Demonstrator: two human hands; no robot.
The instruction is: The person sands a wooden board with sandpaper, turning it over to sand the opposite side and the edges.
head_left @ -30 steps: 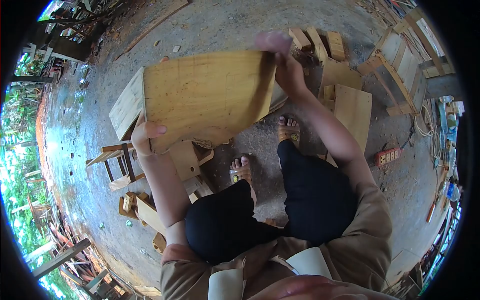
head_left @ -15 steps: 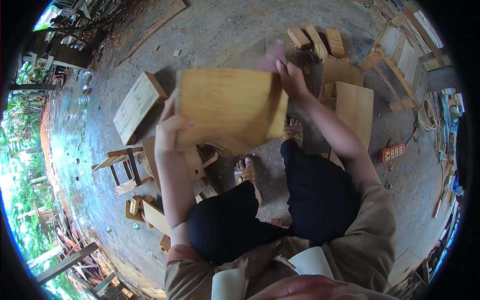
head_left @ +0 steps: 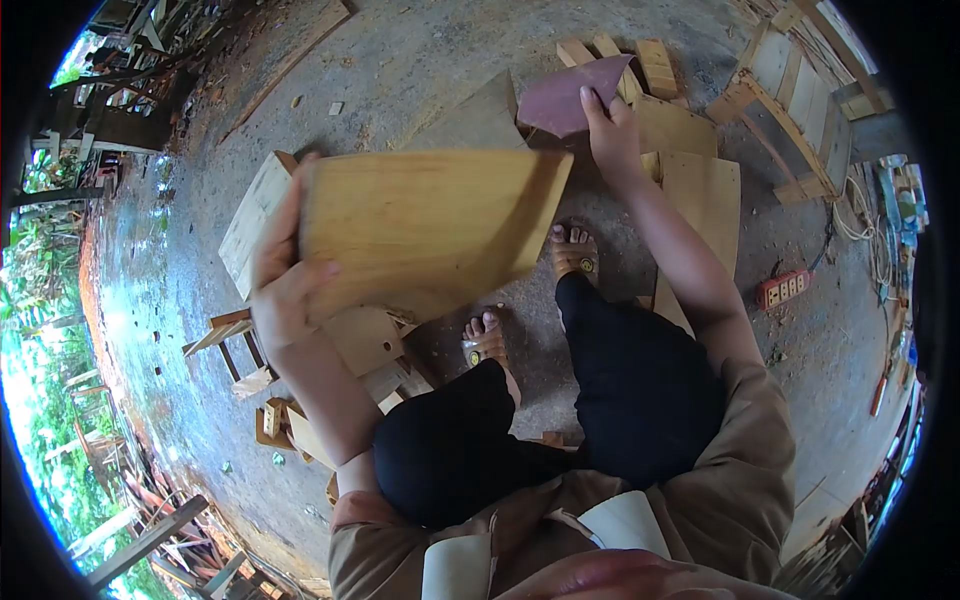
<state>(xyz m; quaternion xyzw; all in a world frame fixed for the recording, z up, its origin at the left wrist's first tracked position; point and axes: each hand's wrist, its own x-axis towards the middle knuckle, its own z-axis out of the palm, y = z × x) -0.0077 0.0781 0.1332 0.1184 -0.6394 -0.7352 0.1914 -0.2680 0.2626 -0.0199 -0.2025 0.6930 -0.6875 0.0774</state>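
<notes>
A broad, yellowish wooden board [head_left: 420, 220] is held up in front of my knees, tilted, its near edge slightly blurred. My left hand [head_left: 285, 270] grips its left end, with the thumb on the face and the fingers around the edge. At the upper right, my right hand [head_left: 612, 130] pinches a purplish-brown sheet [head_left: 570, 98], which looks like sandpaper. That sheet is bent and stands apart from the board, beyond its right corner.
Wooden blocks [head_left: 655, 68] and flat panels [head_left: 700, 205] lie on the right. A wooden frame [head_left: 790, 110] stands at the upper right, above a red power strip [head_left: 784, 289]. On the left are a pale box [head_left: 250, 220] and a small wooden stool [head_left: 235, 350].
The board has moved left and tilted with my left hand. My right hand has drawn away from it to the right, and the purplish sheet is now spread out and more visible.
</notes>
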